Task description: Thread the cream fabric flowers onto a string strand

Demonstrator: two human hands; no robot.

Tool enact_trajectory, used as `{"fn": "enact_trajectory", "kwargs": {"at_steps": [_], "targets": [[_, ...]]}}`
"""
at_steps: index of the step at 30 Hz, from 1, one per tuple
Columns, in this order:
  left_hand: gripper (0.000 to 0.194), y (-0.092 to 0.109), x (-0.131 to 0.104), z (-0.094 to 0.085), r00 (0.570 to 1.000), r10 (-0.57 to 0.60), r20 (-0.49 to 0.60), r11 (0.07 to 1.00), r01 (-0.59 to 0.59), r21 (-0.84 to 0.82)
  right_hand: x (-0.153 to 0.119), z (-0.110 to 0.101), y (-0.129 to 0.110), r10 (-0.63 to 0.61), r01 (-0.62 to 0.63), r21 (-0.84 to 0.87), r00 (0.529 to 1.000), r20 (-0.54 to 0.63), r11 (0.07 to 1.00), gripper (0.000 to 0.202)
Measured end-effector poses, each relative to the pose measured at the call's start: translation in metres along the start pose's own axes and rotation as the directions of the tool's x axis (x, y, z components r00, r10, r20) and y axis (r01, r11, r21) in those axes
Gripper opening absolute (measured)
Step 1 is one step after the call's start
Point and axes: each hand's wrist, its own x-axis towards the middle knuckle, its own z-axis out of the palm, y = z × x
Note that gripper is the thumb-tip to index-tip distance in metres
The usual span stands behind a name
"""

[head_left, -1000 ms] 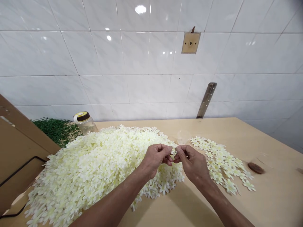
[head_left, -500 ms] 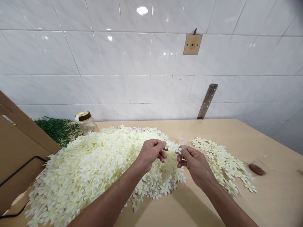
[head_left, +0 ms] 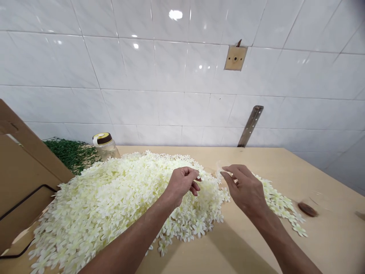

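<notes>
A large heap of pale cream flowers point(head_left: 114, 198) covers the left and middle of the table. Over its right edge, my left hand point(head_left: 184, 183) pinches a small white flower point(head_left: 199, 176) between thumb and index finger. My right hand point(head_left: 243, 186) is to the right of it, thumb and index finger drawn close together by a small clear item point(head_left: 220, 169) that is too faint to make out. Whether the right fingertips grip anything cannot be told. A smaller spread of flowers point(head_left: 281, 203) lies partly behind my right hand.
Cardboard point(head_left: 25, 182) with a black wire stands at the left, beside green netting point(head_left: 71, 154) and a clear bottle point(head_left: 106, 146). A clear round dish with something brown point(head_left: 308, 209) sits at the right. A metal bracket point(head_left: 251, 126) rises by the tiled wall.
My right hand has moved up and to the right, away from my left hand. The white flower it held no longer shows in its fingers. My left hand has barely moved.
</notes>
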Motion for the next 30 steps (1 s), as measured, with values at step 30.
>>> {"fn": "enact_trajectory", "kwargs": {"at_steps": [30], "targets": [[0.017, 0.009, 0.001, -0.009, 1.000, 0.027, 0.006, 0.999, -0.027, -0.020, 0.065, 0.018, 0.034, 0.293, -0.072, -0.298, 0.499, 0.815, 0.952, 0.032]]}}
